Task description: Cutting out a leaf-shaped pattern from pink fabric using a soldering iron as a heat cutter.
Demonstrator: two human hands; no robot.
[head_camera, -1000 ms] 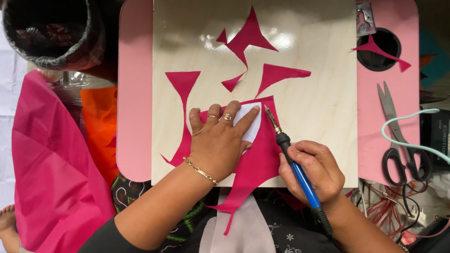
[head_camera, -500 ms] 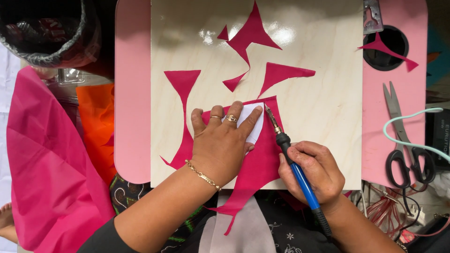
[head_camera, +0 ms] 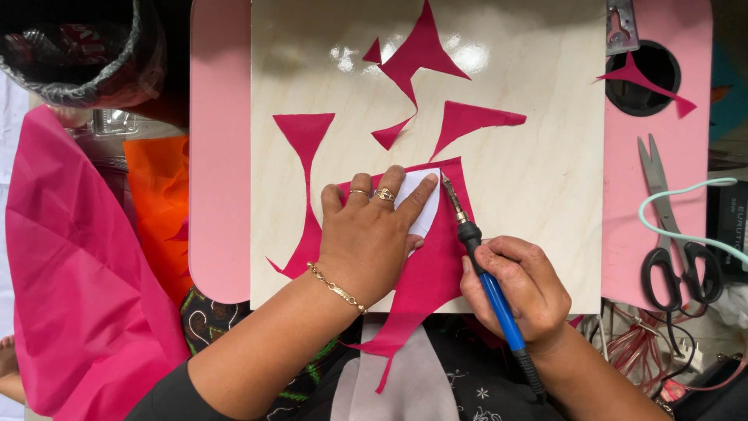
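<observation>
Two hands in my view, both busy on the pale wooden board (head_camera: 530, 203). Left hand (head_camera: 370, 238) lies flat, fingers spread, pressing a small white template (head_camera: 423, 204) onto the large magenta fabric piece (head_camera: 436, 265) near the board's near edge; nothing gripped, just pinned down. Right hand (head_camera: 518, 292) is clenched around a blue-handled hot-tip tool (head_camera: 483, 273), held like a pen, with its metal tip touching the fabric just beside the template's right edge. The fabric runs off the near edge of the board toward the lap. Further magenta offcuts (head_camera: 417, 66) lie on the far half of the board. The board sits on a pink desk (head_camera: 218, 156). Black-handled scissors (head_camera: 674, 234) lie on the desk at right, well apart from the hands. One more magenta scrap (head_camera: 643, 80) crosses a round black hole far right. Loose pink cloth (head_camera: 70, 281) and orange cloth (head_camera: 160, 203) sit left of the desk.
</observation>
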